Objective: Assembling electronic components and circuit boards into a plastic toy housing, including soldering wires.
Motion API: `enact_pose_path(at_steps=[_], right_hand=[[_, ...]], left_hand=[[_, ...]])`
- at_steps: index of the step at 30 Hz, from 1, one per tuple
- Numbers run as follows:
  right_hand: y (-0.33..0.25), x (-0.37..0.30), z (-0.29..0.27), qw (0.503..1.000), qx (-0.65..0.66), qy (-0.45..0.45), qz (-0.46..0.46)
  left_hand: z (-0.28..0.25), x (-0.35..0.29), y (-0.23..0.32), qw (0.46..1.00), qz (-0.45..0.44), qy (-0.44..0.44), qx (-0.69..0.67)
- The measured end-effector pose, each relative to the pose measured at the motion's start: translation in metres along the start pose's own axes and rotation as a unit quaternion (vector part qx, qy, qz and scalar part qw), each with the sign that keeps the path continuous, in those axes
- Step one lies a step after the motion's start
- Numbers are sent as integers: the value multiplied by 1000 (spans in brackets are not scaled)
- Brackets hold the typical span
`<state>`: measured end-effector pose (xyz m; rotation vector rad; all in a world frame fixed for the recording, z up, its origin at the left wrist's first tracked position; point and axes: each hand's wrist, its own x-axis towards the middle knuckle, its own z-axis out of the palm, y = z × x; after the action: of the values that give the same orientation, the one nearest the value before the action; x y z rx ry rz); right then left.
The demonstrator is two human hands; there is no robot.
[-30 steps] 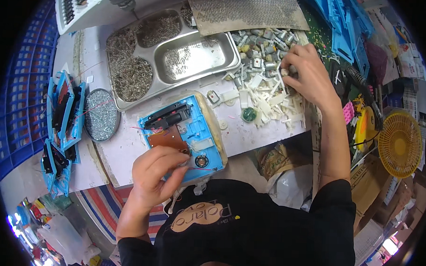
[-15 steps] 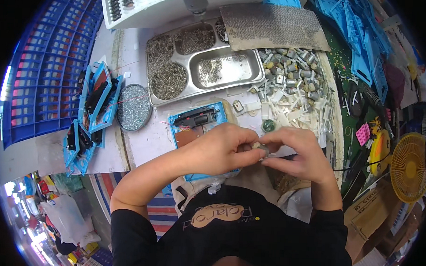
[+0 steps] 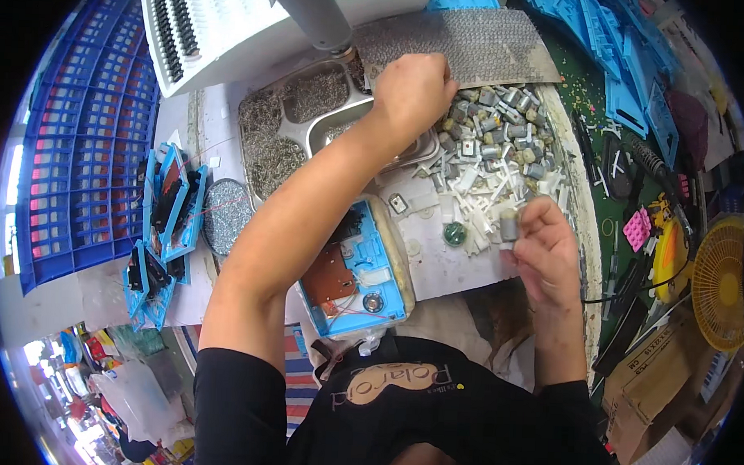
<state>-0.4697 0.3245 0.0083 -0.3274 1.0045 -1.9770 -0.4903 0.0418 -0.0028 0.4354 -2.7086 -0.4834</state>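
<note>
My right hand pinches a small silver motor between thumb and fingertips, over the near edge of the white plastic parts. Stretched far forward, my left hand is curled at the near edge of a grey textured sheet, beside the metal compartment tray. Its fingertips are mostly hidden, so what they hold does not show. Under my left forearm lies an open blue plastic housing with a brown board, wires and a round metal part inside. Loose motors are heaped right of my left hand.
A grey power screwdriver hangs over the tray, beside a white foam block. A round dish of small metal pieces and stacked blue housings stand left. A green round object lies by the white parts; a yellow fan is right.
My hands have parted. The left has reached forward to the textured sheet, uncovering more of the blue housing. The right has moved right with the motor. The whole view has shifted slightly.
</note>
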Motion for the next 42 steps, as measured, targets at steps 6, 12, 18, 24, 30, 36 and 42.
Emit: enact_pose_path(at_steps=[6, 12, 18, 24, 30, 36, 42], right_hand=[[-5, -13, -20, 998, -19, 39, 37], [-12, -13, -21, 995, -84, 13, 45], [-10, -6, -11, 936, -343, 40, -72], [-14, -3, -6, 834, -551, 11, -26], [7, 17, 5, 763, -641, -75, -22], [15, 31, 16, 633, -755, -147, -90], [13, 43, 26, 542, -810, -202, -97]], left_hand=[[16, 6, -2, 998, 10, 7, 61], [19, 12, -1, 996, 30, -12, 83], [-2, 2, -5, 982, 129, 130, 48], [-126, -121, 46, 955, 98, 58, -274], [-149, -249, 40, 822, -227, -76, -517], [-121, -290, 35, 830, -228, -10, -510], [-114, -298, 39, 843, -212, -1, -494]])
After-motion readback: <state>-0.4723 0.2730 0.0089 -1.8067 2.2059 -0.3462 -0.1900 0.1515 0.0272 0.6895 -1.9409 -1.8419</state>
